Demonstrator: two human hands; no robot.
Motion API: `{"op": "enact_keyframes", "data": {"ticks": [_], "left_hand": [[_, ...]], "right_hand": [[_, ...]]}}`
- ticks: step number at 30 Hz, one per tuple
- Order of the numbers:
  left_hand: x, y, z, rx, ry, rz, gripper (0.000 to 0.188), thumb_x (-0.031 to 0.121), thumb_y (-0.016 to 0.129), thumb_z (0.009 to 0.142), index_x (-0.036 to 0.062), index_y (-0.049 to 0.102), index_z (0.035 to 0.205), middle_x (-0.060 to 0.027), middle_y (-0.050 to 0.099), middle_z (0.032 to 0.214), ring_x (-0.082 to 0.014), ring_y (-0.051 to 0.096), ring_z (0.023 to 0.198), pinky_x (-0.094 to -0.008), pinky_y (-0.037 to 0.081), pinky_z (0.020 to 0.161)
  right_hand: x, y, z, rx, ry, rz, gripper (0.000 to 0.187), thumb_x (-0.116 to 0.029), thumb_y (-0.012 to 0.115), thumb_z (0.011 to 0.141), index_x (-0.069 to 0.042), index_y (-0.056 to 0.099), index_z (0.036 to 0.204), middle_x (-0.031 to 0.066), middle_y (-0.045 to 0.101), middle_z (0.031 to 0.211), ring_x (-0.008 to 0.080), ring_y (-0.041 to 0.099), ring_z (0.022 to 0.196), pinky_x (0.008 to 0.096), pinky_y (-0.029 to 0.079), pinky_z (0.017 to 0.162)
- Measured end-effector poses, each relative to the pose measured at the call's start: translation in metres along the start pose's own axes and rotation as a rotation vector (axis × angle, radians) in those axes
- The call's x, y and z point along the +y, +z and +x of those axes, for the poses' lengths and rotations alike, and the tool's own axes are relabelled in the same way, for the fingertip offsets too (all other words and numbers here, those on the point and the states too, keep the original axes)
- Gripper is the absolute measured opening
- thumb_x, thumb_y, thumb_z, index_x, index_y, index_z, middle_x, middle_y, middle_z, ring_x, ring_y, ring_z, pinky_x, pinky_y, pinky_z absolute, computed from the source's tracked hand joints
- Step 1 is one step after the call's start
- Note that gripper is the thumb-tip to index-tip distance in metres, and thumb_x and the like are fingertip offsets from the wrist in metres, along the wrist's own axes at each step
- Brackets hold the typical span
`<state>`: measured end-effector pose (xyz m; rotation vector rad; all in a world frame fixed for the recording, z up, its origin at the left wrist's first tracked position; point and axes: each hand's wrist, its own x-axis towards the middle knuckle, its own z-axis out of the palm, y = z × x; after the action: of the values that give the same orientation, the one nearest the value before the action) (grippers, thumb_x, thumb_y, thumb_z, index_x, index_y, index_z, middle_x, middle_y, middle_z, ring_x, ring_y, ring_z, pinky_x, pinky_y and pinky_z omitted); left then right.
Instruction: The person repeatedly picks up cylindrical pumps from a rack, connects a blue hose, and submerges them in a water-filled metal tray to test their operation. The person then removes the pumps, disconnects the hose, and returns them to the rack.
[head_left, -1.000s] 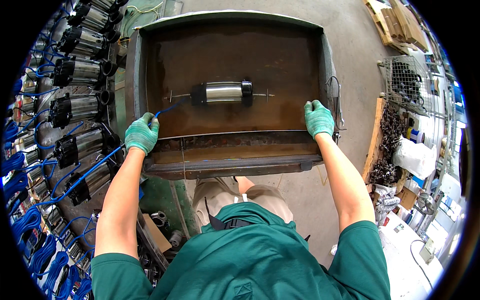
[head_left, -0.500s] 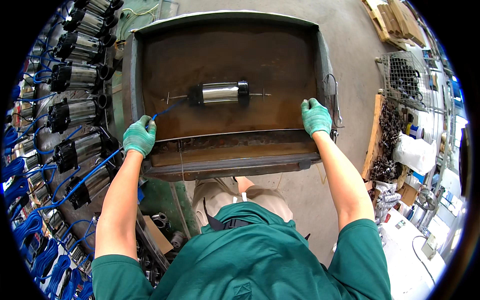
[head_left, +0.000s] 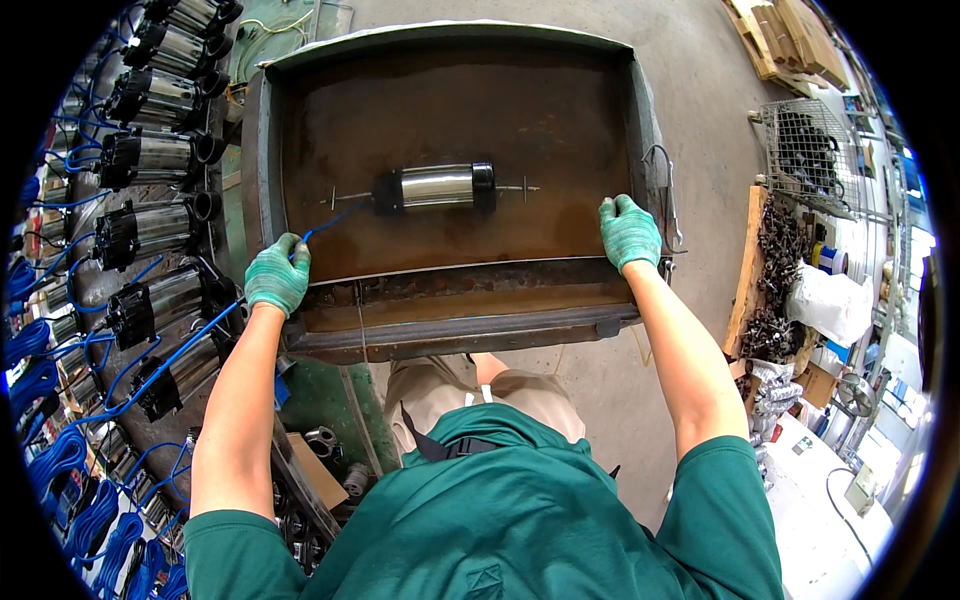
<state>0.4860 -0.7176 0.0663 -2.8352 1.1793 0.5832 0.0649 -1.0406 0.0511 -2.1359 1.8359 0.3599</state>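
Note:
A pump motor (head_left: 438, 186) with a shiny metal barrel and black ends lies crosswise in a rectangular metal tank (head_left: 262, 120) with a brown, water-like interior. Thin rods stick out at both its ends. From its left end a blue cable (head_left: 325, 225) runs to my left hand (head_left: 279, 275), gloved in green and closed around it at the tank's near left side. The cable comes out below the hand and trails left. My right hand (head_left: 632, 234), in a matching glove, rests curled at the right side of the tank; what its fingers press on is hidden.
Rows of similar motors (head_left: 165, 160) with blue cable coils (head_left: 90, 515) line the left side. A metal hook (head_left: 675, 215) hangs on the tank's right wall. Farther right stand a wire basket (head_left: 810, 155), a wooden board (head_left: 748, 270) with dark parts and a white bag (head_left: 832, 305).
The view has shifted very slightly. Both hands and the motor keep their places at and in the tank.

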Motion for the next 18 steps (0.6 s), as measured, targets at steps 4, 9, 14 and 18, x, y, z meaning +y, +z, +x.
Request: {"op": "enact_keyframes", "data": {"ticks": [4, 9, 14, 18], "left_hand": [[-0.0003, 0.0006, 0.0007, -0.001, 0.002, 0.001, 0.03, 0.04, 0.055, 0.102, 0.0169, 0.071, 0.111, -0.0192, 0.075, 0.098, -0.0433, 0.071, 0.096, -0.0535, 0.056, 0.085], [-0.0006, 0.0008, 0.0, -0.004, -0.001, -0.005, 0.03, 0.04, 0.055, 0.102, 0.0166, 0.071, 0.111, -0.0186, 0.076, 0.099, -0.043, 0.071, 0.097, -0.0534, 0.056, 0.086], [-0.0006, 0.0006, 0.0005, -0.001, 0.005, 0.006, 0.031, 0.04, 0.055, 0.102, 0.0165, 0.071, 0.112, -0.0182, 0.076, 0.1, -0.043, 0.071, 0.097, -0.0533, 0.056, 0.086], [-0.0002, -0.0001, -0.0002, 0.004, 0.006, 0.001, 0.031, 0.04, 0.054, 0.102, 0.0167, 0.071, 0.112, -0.0181, 0.076, 0.1, -0.043, 0.071, 0.097, -0.0533, 0.056, 0.086]], "right_hand": [[-0.0003, -0.0009, -0.0009, 0.005, 0.002, 0.002, 0.041, -0.048, 0.047, 0.105, -0.015, 0.07, 0.113, 0.0206, 0.075, 0.108, 0.0441, 0.07, 0.105, 0.0556, 0.055, 0.092], [-0.0017, -0.0021, -0.0015, 0.0, 0.001, 0.0, 0.041, -0.048, 0.047, 0.105, -0.015, 0.07, 0.113, 0.0205, 0.075, 0.108, 0.0439, 0.07, 0.105, 0.0554, 0.055, 0.092], [-0.0007, -0.0009, -0.0009, 0.007, -0.003, 0.0, 0.041, -0.048, 0.048, 0.105, -0.015, 0.07, 0.112, 0.0205, 0.075, 0.107, 0.0438, 0.07, 0.105, 0.0555, 0.055, 0.091], [0.0012, 0.0018, 0.0007, 0.011, -0.008, 0.0, 0.041, -0.048, 0.048, 0.105, -0.015, 0.07, 0.112, 0.0204, 0.075, 0.106, 0.0438, 0.07, 0.104, 0.0555, 0.055, 0.091]]}}
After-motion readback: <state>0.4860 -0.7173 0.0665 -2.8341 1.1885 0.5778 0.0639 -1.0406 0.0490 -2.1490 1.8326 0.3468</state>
